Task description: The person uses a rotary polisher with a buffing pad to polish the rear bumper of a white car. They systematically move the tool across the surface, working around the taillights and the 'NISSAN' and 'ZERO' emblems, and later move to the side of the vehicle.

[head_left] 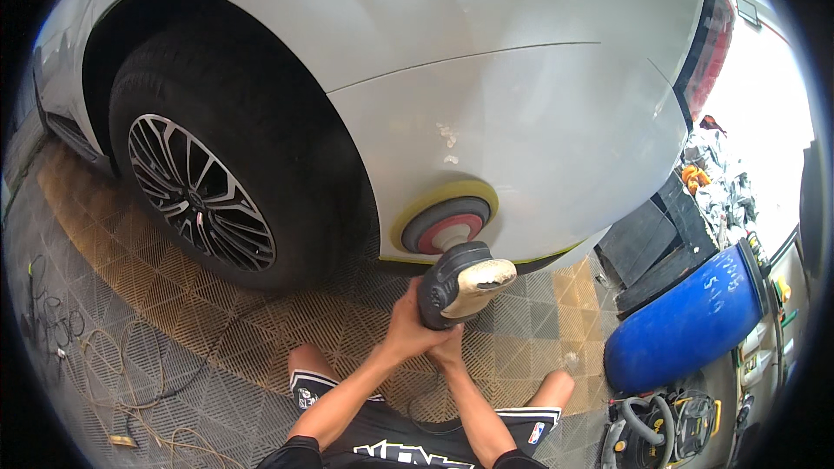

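Observation:
Both of my hands are wrapped round a polisher (452, 291) with a dark body and a worn, pale front cover. My left hand (407, 326) grips its left side. Lower down, my right hand (446, 349) holds the underside, its fingers partly hidden by the tool. The round yellow-edged polishing pad (488, 200), on a grey and red backing plate, lies against the lower part of the car's light rear bumper (556, 148). Whitish smears (446, 135) of what looks like compound sit on the paint just above the pad.
A black wheel (200, 200) with a spoked rim stands left of the pad. Blue drum (686, 321), dark panels (638, 243) and a vacuum cleaner (647, 434) are on the right. Loose cords (130, 382) cross the tiled grid floor (330, 313) at left.

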{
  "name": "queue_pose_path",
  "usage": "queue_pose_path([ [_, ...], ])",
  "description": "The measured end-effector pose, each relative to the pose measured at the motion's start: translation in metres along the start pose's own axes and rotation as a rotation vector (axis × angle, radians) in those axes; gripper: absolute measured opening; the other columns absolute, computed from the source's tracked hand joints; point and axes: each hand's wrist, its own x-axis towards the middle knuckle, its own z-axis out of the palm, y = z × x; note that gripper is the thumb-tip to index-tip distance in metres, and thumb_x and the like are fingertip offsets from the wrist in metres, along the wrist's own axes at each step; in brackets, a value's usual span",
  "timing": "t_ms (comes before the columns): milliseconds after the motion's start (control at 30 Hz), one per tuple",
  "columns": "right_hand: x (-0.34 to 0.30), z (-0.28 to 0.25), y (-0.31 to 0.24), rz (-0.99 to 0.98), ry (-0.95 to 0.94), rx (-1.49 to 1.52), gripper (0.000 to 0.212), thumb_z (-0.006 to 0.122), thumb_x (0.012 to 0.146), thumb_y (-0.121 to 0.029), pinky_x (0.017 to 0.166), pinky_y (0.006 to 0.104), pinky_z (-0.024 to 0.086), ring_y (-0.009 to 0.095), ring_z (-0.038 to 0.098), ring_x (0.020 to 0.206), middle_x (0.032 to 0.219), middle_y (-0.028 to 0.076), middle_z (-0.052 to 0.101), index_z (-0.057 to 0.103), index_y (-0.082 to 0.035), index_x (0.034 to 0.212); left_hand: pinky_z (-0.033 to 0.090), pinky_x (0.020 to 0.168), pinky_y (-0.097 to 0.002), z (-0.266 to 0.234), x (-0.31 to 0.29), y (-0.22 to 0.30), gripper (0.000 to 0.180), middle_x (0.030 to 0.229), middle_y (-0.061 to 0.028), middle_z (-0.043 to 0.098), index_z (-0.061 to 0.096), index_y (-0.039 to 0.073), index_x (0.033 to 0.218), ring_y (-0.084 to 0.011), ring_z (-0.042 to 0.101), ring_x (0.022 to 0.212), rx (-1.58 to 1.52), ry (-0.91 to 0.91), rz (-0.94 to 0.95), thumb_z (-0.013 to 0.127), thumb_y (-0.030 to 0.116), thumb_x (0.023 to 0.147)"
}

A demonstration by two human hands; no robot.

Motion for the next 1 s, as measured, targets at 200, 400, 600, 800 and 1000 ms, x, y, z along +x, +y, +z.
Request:
queue_pose_path([
  [200, 0.037, 0.046, -0.018, -0.205, 0.056, -0.074, 0.066, 0.086, 0.072, -0.024, 0.083, 0.0420, 0.054, 0.028, 0.065, 0.100, 0.119, 0.015, 0.064, 0.056, 0.001, 0.126, 0.052, 0.099, -0.0385, -0.054, 0.037, 0.032, 0.090, 0.117, -0.0119, 0.070, 0.051, 0.000, 0.135, -0.0218, 0.067, 0.109, -0.068, -0.112, 0.010, 0.095, 0.023, 0.060],
  [400, 0.037, 0.041, -0.073, -0.385, 0.117, -0.579, 0.097, 0.088, 0.054, -0.022, 0.074, 0.0474, 0.059, 0.042, 0.066, 0.088, 0.105, 0.023, 0.060, 0.050, -0.001, 0.140, 0.048, 0.103, -0.0372, -0.059, 0.011, 0.015, 0.086, 0.130, -0.0075, 0.061, 0.054, 0.003, 0.136, -0.0200, 0.059, 0.119, -0.326, -0.113, -0.241, 0.096, 0.017, 0.062],
  [600, -0.006, 0.009, -0.036, -0.214, 0.086, -0.627, 0.095, 0.087, 0.053, -0.022, 0.073, 0.0464, 0.059, 0.040, 0.067, 0.088, 0.104, 0.023, 0.062, 0.051, -0.001, 0.138, 0.046, 0.105, -0.0368, -0.028, -0.032, -0.048, 0.084, 0.132, -0.0073, 0.060, 0.055, 0.003, 0.135, -0.0202, 0.057, 0.121, -0.421, -0.135, -0.336, 0.096, 0.013, 0.062],
  [800, -0.025, -0.020, 0.023, -0.264, 0.310, -0.411, 0.084, 0.090, 0.065, -0.024, 0.080, 0.0386, 0.056, 0.031, 0.069, 0.093, 0.108, 0.018, 0.066, 0.051, 0.000, 0.136, 0.048, 0.103, -0.0375, 0.019, -0.011, -0.032, 0.081, 0.128, -0.0095, 0.064, 0.060, 0.001, 0.130, -0.0199, 0.061, 0.117, -0.320, -0.249, -0.322, 0.098, 0.018, 0.060],
  [1000, -0.023, -0.063, 0.017, -0.097, 0.375, -0.335, 0.077, 0.090, 0.071, -0.025, 0.086, 0.0348, 0.056, 0.023, 0.070, 0.101, 0.113, 0.016, 0.070, 0.054, 0.003, 0.132, 0.050, 0.102, -0.0382, 0.071, 0.005, -0.041, 0.084, 0.125, -0.0109, 0.066, 0.054, 0.001, 0.133, -0.0210, 0.064, 0.114, -0.248, -0.344, -0.249, 0.096, 0.020, 0.062],
])
